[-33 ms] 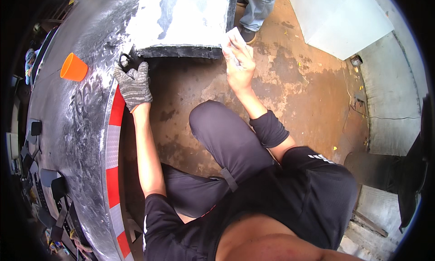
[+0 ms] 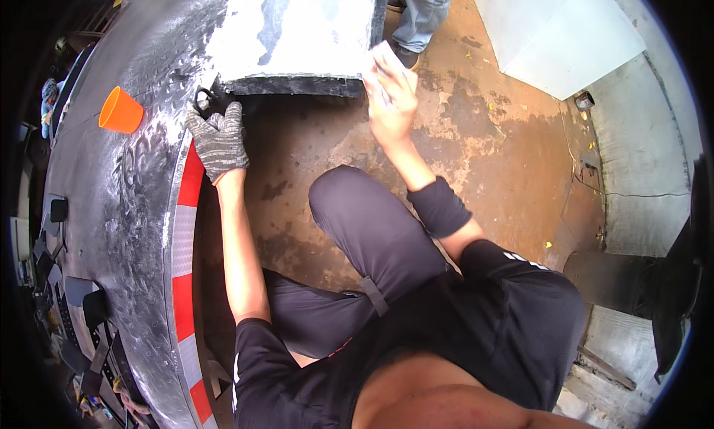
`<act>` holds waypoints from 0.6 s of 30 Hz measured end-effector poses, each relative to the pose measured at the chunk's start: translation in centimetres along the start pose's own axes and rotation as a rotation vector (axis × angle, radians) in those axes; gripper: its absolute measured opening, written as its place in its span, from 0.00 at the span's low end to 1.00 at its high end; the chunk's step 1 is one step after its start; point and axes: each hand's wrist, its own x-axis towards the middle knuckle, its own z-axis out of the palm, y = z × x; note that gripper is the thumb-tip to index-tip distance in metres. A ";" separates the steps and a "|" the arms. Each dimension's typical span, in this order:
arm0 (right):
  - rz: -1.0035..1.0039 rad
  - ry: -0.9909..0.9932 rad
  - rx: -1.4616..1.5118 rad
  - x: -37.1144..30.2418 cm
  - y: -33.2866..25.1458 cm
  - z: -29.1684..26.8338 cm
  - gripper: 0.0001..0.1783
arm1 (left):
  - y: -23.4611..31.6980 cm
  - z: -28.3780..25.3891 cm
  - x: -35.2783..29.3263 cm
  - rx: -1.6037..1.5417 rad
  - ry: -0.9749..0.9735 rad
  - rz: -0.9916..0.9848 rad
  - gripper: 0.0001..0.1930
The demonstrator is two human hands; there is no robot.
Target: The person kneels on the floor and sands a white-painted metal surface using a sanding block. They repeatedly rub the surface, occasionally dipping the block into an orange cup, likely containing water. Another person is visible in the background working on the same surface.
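My left hand, in a grey knitted glove, has its fingers curled at the edge of a dark, scuffed panel. A black metal loop sticks up just beyond its fingertips. Bare and raised, my right hand grips a pale, whitish folded sheet, which looks like sandpaper. That sheet is at the right-hand edge of a white-smeared panel with a black front rim; whether it touches the edge I cannot tell. White dust or filler streaks the dark surface near the loop.
An orange cup stands on the dark panel, whose edge carries red and silver reflective tape. Another person's legs are beyond my right hand. White sheets lean by the wall. A small can sits on the stained floor.
My right hand and the pale sheet have shifted very slightly, with the fingertips now a little blurred. The left hand stays at the panel edge.
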 end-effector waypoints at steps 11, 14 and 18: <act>-0.111 -0.005 -0.031 2.5 2.2 0.3 0.11 | 2.6 1.3 -0.4 -0.068 0.037 -0.142 0.28; -0.119 -0.018 -0.005 3.4 2.8 0.7 0.11 | 0.7 0.0 0.1 0.050 0.040 -0.037 0.35; 0.033 0.080 0.153 5.4 4.8 -1.5 0.15 | 2.4 1.1 -0.6 0.077 0.025 -0.127 0.36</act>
